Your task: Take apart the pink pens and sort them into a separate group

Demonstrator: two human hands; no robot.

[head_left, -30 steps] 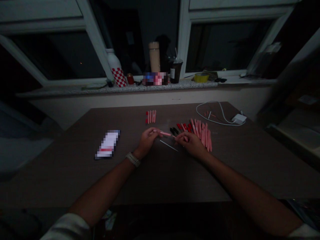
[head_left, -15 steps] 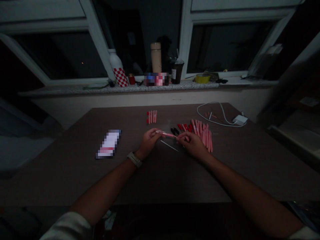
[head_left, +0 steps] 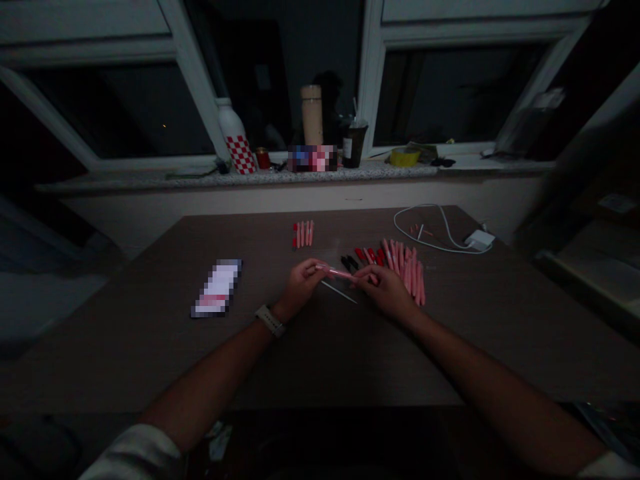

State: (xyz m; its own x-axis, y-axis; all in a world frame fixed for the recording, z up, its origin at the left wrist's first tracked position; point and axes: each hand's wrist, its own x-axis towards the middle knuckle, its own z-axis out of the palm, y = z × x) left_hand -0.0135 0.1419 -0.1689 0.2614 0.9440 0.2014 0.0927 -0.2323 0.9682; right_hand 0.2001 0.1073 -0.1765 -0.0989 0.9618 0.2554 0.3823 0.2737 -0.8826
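Between my hands, above the middle of the table, a pink pen barrel (head_left: 340, 273) lies almost level. The fingers of my left hand (head_left: 303, 279) are closed on its left end. At the other end, my right hand (head_left: 379, 284) pinches the barrel with thumb and fingertips. A thin white stick, perhaps a pen refill (head_left: 340, 292), rests on the table just under the hands. Several pink pen barrels (head_left: 411, 270) are bunched beside my right hand, with red caps (head_left: 359, 254) and black caps (head_left: 349, 263) near them.
A small row of pink pens (head_left: 305, 233) lies farther back. On the left is a phone (head_left: 218, 288) with a blurred screen. A white cable with a charger (head_left: 480, 240) sits at the back right. Bottles and a cup (head_left: 354, 147) stand on the windowsill (head_left: 300, 177).
The right hand has shifted slightly toward the left hand along the pen barrel, and the thin part visible at the barrel's right end no longer shows. The things on the table stay put.
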